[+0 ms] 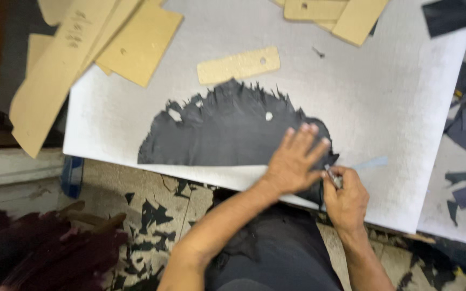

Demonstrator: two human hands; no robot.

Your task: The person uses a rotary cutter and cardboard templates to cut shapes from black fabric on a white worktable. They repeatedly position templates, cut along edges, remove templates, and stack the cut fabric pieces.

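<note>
Dark leather piece (227,134) flat on white board (405,108), near edge. Left hand (295,161) pressed open on it; right hand (346,196) clenched on small blade (331,175), probably a knife. Slip risk: fingers close to blade.

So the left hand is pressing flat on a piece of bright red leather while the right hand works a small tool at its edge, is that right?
Not quite: the head view shows the leather is dark grey-black, not red. The left hand does press flat on it, and the right hand holds a small metal tool at its edge.
</note>
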